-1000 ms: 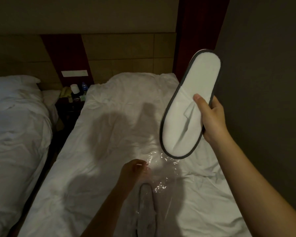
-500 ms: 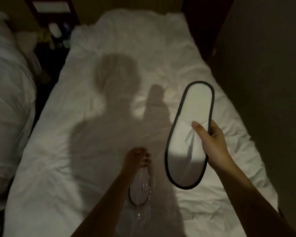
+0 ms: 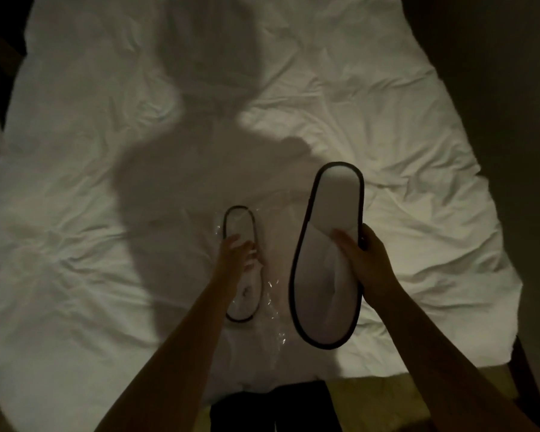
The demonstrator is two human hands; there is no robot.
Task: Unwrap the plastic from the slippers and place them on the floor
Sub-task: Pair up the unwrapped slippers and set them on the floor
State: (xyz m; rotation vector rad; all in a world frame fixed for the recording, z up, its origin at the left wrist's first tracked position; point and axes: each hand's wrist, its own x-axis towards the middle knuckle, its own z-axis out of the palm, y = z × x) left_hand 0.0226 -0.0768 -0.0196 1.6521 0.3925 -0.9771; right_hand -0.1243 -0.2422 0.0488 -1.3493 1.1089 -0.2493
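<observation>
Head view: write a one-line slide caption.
Right hand holds one slipper above the bed; left hand reaches the second slipper lying on clear plastic.

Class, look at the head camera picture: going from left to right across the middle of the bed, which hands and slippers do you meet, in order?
left hand → slipper on the bed → clear plastic wrap → slipper held up → right hand
</observation>
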